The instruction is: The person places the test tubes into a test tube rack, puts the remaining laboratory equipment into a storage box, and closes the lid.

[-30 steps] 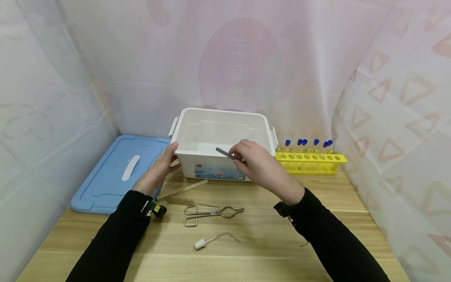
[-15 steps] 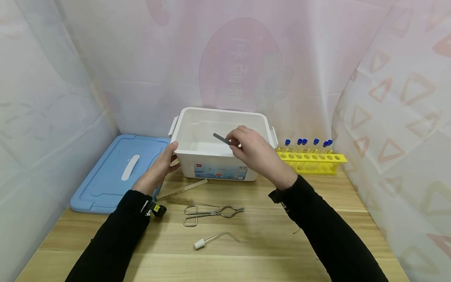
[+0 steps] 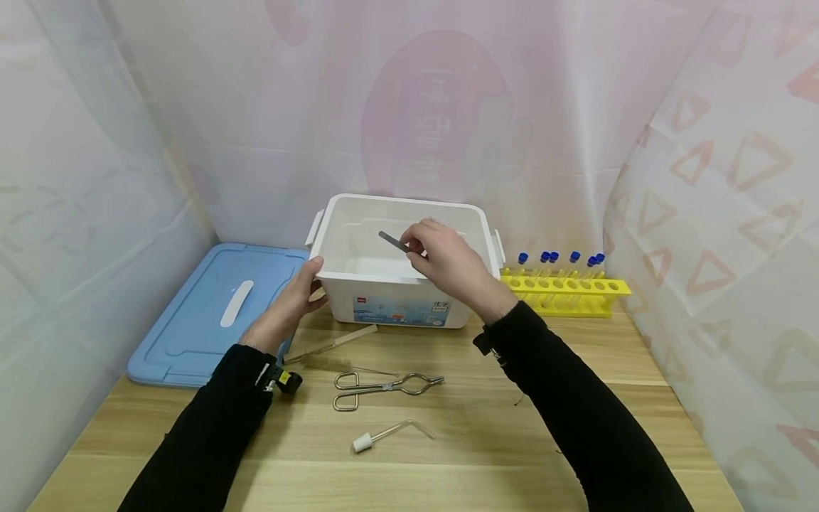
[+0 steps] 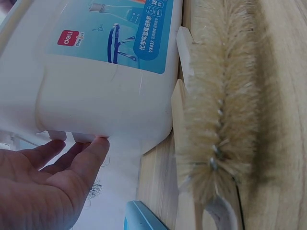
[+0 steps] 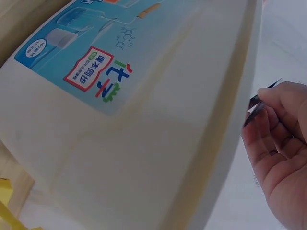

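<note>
My right hand (image 3: 451, 263) pinches dark metal tweezers (image 3: 392, 241) over the open top of a white plastic storage box (image 3: 338, 297). In the right wrist view, the pointed ends of the tweezers (image 5: 254, 112) stick out beside the thumb, next to the box rim. At the box's left front corner, my left hand (image 3: 286, 307) holds on, thumb at the rim and fingers against the side wall. The left wrist view shows those fingertips touching the wall below the rim. A blue label (image 3: 390, 312) covers part of the box front.
A blue lid (image 3: 201, 320) lies left. Crucible tongs (image 3: 387, 387), a bent glass tube with a white stopper (image 3: 362, 443), a bristle brush (image 4: 223, 96) and a pale stick (image 3: 355, 336) lie in front. At right stands a yellow rack (image 3: 576, 306) with several blue-capped tubes.
My right hand has moved up, left and away from me with the tweezers, from the box's front rim to above its inside. The left hand has stayed at the corner.
</note>
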Demonstrator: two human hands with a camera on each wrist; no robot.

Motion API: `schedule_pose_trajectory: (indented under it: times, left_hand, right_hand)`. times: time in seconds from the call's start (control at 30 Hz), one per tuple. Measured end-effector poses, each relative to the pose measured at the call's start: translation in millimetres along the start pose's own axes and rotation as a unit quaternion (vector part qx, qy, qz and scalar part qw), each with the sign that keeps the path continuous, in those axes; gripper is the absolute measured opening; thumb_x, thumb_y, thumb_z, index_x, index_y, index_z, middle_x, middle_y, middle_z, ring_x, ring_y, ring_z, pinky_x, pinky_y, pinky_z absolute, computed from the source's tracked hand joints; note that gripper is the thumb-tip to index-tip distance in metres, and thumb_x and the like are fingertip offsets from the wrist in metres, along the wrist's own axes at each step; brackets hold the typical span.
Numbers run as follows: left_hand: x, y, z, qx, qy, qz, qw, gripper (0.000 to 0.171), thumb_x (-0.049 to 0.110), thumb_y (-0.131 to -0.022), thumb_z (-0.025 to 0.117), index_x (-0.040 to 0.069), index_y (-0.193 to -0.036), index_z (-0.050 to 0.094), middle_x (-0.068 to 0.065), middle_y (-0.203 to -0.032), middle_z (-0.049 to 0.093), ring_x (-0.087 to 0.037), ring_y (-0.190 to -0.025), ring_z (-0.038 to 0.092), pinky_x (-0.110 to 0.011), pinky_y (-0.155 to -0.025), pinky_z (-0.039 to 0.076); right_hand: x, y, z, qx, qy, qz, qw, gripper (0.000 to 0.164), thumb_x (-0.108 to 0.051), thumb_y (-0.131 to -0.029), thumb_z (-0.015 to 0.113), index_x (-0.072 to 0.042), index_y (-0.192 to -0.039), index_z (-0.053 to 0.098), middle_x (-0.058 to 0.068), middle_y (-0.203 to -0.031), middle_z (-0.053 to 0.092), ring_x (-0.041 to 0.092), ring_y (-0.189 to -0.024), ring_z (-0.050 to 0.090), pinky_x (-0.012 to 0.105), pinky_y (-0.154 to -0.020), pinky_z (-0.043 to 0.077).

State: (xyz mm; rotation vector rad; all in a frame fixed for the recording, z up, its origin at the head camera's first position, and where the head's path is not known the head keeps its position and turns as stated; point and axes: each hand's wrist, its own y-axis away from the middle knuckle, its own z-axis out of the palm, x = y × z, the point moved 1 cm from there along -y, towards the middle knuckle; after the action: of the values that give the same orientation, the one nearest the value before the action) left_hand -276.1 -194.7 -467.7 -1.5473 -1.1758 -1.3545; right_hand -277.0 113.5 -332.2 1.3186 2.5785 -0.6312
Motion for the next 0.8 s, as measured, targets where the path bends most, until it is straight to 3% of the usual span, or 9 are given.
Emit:
schedule_pose_trajectory:
  times: [0.53, 0.8]
  left_hand:
    - [0.5, -1.7, 2.3, 0.003, 0.002, 0.0, 1.0, 0.09, 0.073, -0.119, 0.028, 0.025, -0.192, 0.005, -0.019, -0.199, 0.004, -0.048, -0.187, 0.008, -0.076, -0.15, 0.027]
    - [1.9, -1.0, 1.9, 0.002, 0.003, 0.001, 1.0, 0.089, 0.071, -0.119, 0.028, 0.025, -0.192, 0.006, -0.019, -0.199, 0.006, -0.048, -0.187, 0.008, -0.077, -0.15, 0.027]
  right_hand:
    - [2.2, -35.8, 31.5, -0.07, -0.004, 0.017, 0.997, 0.022, -0.006, -0.117, 0.071, -0.001, -0.137, 0.078, 0.014, -0.127, 0.078, 0.026, -0.116, 0.072, 0.038, -0.101, 0.067]
    - [9.3, -51.3, 41.4, -0.117, -0.04, 0.046, 0.991, 0.024, -0.006, -0.117, 0.07, 0.0, -0.139, 0.077, 0.016, -0.132, 0.078, 0.028, -0.121, 0.073, 0.041, -0.108, 0.066]
